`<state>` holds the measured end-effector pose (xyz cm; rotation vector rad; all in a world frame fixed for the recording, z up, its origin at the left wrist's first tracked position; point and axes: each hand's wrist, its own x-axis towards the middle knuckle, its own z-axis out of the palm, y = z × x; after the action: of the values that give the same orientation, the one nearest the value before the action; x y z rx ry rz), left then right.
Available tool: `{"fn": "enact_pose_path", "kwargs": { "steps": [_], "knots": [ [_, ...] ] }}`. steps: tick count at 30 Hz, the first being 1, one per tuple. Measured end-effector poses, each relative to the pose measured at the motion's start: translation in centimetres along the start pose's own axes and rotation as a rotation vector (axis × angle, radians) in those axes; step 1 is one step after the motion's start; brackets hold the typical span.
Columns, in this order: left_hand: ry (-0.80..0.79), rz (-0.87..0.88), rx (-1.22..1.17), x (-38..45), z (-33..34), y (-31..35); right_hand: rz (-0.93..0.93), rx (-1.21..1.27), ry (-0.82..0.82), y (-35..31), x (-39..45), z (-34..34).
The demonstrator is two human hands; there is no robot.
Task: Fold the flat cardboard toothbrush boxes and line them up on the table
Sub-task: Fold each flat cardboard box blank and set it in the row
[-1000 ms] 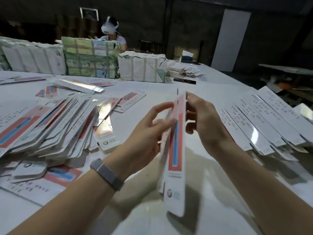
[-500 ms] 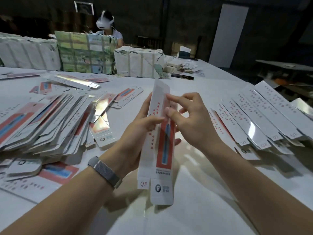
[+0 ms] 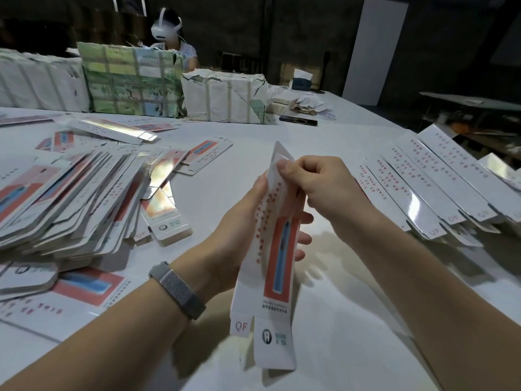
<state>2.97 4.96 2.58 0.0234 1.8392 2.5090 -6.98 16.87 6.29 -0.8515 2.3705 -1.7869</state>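
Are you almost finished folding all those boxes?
Not nearly. A row of folded boxes is already lined up on the right of the table. The left hand holds one box while the right hand pinches its top flap. A big pile of flat boxes on the left is still waiting.

box [image 3: 275,249] held up between both hands over the table [image 3: 352,320], pile of flat boxes [image 3: 70,198] on the left, row of folded boxes [image 3: 439,184] on the right, wrapped bundles [image 3: 135,80] at the back
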Motion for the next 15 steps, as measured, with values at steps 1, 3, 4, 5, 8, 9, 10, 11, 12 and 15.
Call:
{"fn": "enact_pose_path", "kwargs": {
  "steps": [1,3,4,5,8,9,10,11,12,15],
  "knots": [
    [-0.006,0.001,0.014,0.1,0.0,0.0,0.016,-0.013,-0.022,-0.2,0.1,-0.4],
    [-0.012,0.001,0.021,0.2,0.3,0.0,0.049,-0.009,-0.061,-0.6,0.3,-1.1],
    [-0.013,-0.002,0.001,0.3,0.6,0.0,0.06,0.0,-0.069,-0.9,0.3,-1.4],
    [-0.009,-0.007,-0.03,0.4,0.9,0.0,0.065,0.008,-0.066,-1.0,0.3,-1.5],
    [0.032,0.009,-0.059,0.6,1.4,-0.1,0.04,0.059,-0.031,-1.2,0.3,-1.4],
    [0.04,0.027,-0.061,0.7,1.4,-0.1,0.016,0.095,-0.024,-1.2,0.2,-1.3],
    [0.042,0.047,-0.066,0.7,1.3,0.0,-0.01,0.137,-0.01,-1.2,0.1,-1.1],
    [0.04,0.063,-0.073,0.6,1.1,0.1,-0.03,0.174,0.011,-1.1,0.0,-0.9],
    [0.038,0.076,-0.081,0.5,0.9,0.3,-0.039,0.192,0.033,-1.0,0.0,-0.8],
    [0.025,0.115,-0.054,-0.1,0.0,0.4,0.02,0.16,-0.027,-0.5,-0.2,-0.2]
  ]
}}
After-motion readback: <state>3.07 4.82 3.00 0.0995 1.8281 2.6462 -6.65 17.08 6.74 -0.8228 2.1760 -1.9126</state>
